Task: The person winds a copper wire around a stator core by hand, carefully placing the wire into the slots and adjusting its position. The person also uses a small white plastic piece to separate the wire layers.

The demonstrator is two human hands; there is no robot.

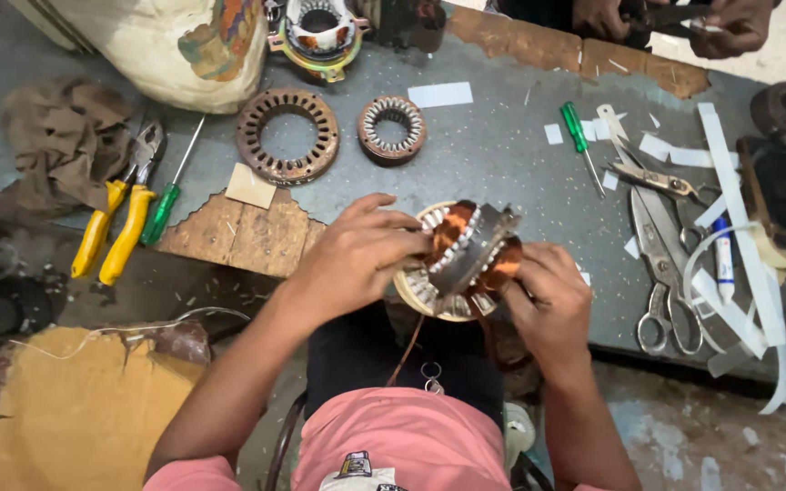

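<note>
Together, the left hand (pixel 357 255) and right hand (pixel 549 300) curl shut around a motor stator (pixel 457 264) with copper windings at the table (pixel 502 155) edge. At eleven o'clock lie two bare stator rings (pixel 287 136); at three o'clock, scissors (pixel 666 264).

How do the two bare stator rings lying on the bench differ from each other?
The left stator ring is wider across than the right stator ring. The left one looks rusty brown all over, with a broad open centre; the right one shows pale, silvery teeth around a smaller hole. The left ring lies nearer the cloth sack, the right nearer a white paper slip. Both lie flat, unwound, untouched by either hand.
</note>
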